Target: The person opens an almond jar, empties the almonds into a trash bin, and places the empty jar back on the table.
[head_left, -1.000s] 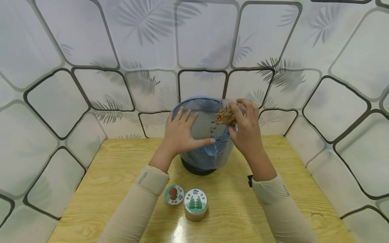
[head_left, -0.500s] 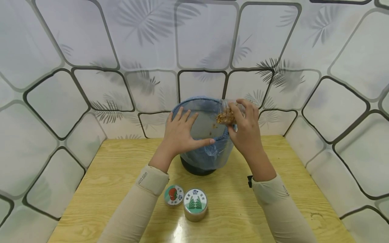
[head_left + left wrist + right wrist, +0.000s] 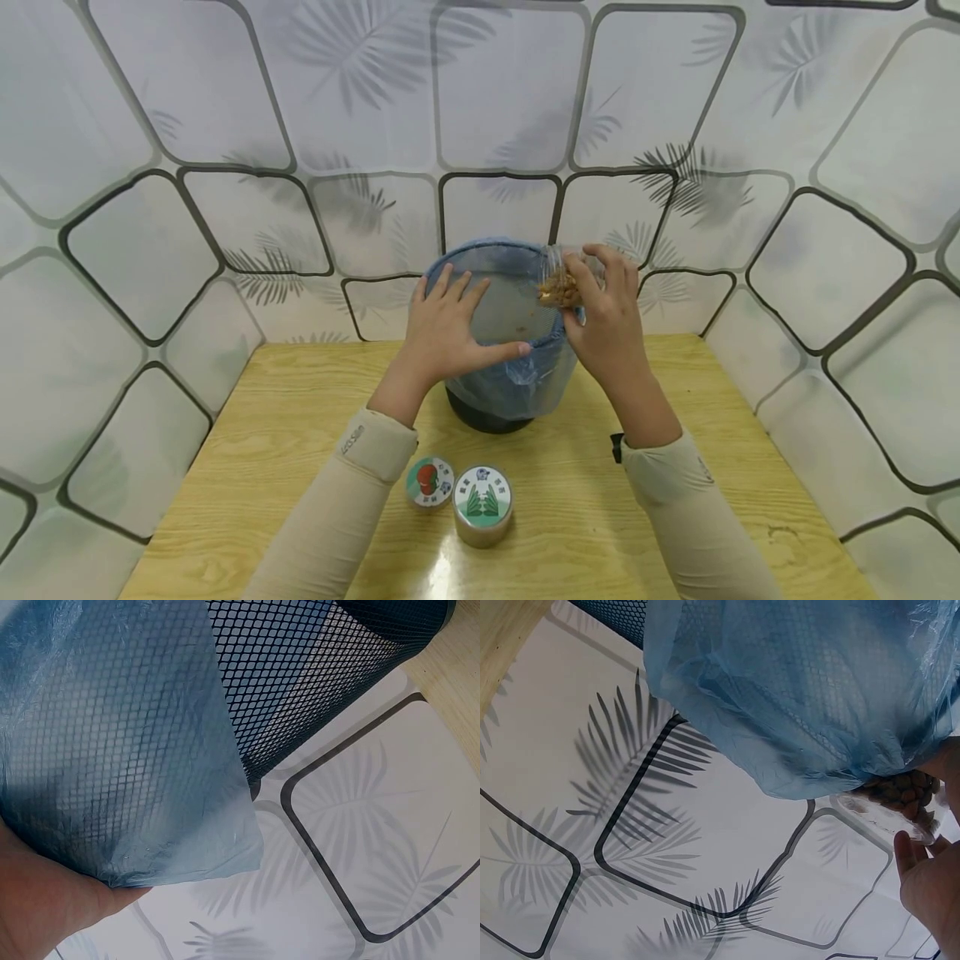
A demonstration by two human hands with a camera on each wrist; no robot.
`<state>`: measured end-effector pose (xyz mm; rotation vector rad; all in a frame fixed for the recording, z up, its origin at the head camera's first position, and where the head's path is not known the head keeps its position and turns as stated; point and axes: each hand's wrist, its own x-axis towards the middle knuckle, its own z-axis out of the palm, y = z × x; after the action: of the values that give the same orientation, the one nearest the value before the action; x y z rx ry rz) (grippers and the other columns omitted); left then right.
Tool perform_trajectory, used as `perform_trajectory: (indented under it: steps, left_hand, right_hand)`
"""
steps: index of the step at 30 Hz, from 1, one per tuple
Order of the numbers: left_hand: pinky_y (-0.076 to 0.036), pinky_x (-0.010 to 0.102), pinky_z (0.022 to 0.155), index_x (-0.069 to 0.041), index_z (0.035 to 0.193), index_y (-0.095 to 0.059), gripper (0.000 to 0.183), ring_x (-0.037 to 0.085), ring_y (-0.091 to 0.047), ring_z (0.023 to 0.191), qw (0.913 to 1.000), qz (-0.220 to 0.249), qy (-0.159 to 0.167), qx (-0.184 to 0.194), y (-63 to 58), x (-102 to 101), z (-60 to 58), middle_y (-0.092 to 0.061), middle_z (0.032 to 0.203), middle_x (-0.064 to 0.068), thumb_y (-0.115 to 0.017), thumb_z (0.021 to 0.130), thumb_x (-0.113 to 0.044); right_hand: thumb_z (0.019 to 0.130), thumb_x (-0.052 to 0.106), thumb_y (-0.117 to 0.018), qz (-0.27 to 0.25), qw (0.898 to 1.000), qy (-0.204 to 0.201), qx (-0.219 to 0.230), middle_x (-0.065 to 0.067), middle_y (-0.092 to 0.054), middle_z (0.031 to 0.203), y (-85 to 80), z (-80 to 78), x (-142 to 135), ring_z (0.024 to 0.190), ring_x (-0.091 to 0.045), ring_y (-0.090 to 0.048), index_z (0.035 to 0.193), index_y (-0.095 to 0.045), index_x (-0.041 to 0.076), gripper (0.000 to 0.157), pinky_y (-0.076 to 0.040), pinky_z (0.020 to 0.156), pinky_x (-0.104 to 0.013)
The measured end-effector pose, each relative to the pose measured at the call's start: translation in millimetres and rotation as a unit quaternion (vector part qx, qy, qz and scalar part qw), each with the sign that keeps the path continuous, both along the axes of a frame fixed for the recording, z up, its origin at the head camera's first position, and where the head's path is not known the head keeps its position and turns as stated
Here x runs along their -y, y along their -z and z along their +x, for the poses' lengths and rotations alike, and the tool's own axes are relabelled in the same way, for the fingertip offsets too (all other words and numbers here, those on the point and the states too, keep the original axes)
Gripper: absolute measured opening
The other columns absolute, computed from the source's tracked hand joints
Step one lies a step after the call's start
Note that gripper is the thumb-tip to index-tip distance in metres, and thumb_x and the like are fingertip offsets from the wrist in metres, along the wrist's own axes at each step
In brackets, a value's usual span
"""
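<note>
A black mesh trash bin (image 3: pixel 300 682) lined with a blue plastic bag (image 3: pixel 510 383) stands at the back of the table. My left hand (image 3: pixel 442 333) rests over its near left rim, fingers spread and thumb along the front edge. On the right, my right hand (image 3: pixel 611 325) grips a clear jar (image 3: pixel 553 262), tipped sideways with its mouth over the bin. Small brown nut-like pieces (image 3: pixel 904 791) lie inside the jar, and a few fall into the bin. Their exact kind cannot be told. The bin's bottom is hidden from view.
Near the front of the wooden table (image 3: pixel 300 400) stands a closed canister (image 3: pixel 482 504) with a green-leaf label. Beside it on the left is a round lid (image 3: pixel 430 482) with a red picture. Patterned walls (image 3: pixel 495 108) enclose the back and sides.
Brown pieces keep dropping from the jar, fewer in the air now than a second ago. The heap at its mouth has shrunk slightly. Both hands stay in place.
</note>
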<state>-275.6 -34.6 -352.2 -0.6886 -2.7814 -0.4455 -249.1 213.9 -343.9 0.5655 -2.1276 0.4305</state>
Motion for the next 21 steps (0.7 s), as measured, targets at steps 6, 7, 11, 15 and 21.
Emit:
perform_trajectory:
  steps: [6,7,11,15,21]
  left_hand:
    - [-0.007,0.073,0.129,-0.020,0.167,-0.037,0.118,0.040,-0.012,0.166,1.0000,0.003,0.000,-0.001,-0.5,-0.4,0.4,-0.034,0.173,0.017,-0.054,0.079,-0.096]
    - [-0.007,0.073,0.129,-0.020,0.167,-0.037,0.118,0.040,-0.012,0.166,1.0000,0.003,0.000,-0.001,-0.5,-0.4,0.4,-0.034,0.173,0.017,-0.054,0.079,-0.096]
    - [-0.006,0.073,0.129,-0.020,0.167,-0.037,0.118,0.041,-0.012,0.166,1.0000,0.004,0.000,-0.001,-0.2,-0.2,0.3,-0.034,0.172,0.017,-0.054,0.079,-0.096]
    - [-0.007,0.073,0.129,-0.019,0.167,-0.038,0.118,0.041,-0.013,0.166,1.0000,0.003,0.001,-0.003,0.1,0.2,0.3,-0.035,0.172,0.017,-0.054,0.079,-0.095]
    - [-0.007,0.073,0.129,-0.020,0.167,-0.037,0.118,0.041,-0.012,0.166,1.0000,0.001,0.000,-0.002,-0.1,0.1,0.3,-0.034,0.173,0.017,-0.053,0.079,-0.096]
  right_hand:
    - [0.086,-0.010,-0.079,0.000,1.000,-0.003,-0.004,-0.027,-0.044,0.149,0.0,-0.4,0.4,0.131,-0.049,-0.043,0.146,-0.058,0.005,0.066,-0.043,0.106,-0.061]
    - [0.086,-0.010,-0.079,0.001,1.000,-0.004,-0.004,-0.027,-0.044,0.149,-0.1,-0.4,0.5,0.131,-0.049,-0.043,0.146,-0.058,0.005,0.066,-0.043,0.106,-0.061]
    - [0.086,-0.010,-0.080,0.001,1.000,-0.003,-0.005,-0.026,-0.045,0.149,0.2,-0.6,0.9,0.132,-0.049,-0.042,0.146,-0.059,0.005,0.066,-0.044,0.105,-0.061]
    - [0.085,-0.010,-0.080,0.001,1.000,-0.003,-0.008,-0.026,-0.045,0.149,0.4,-1.3,1.2,0.131,-0.048,-0.043,0.146,-0.059,0.005,0.066,-0.044,0.105,-0.061]
    - [0.085,-0.011,-0.079,0.007,1.000,-0.006,-0.016,-0.026,-0.045,0.148,0.4,-2.4,1.1,0.131,-0.049,-0.043,0.146,-0.059,0.006,0.067,-0.044,0.107,-0.061]
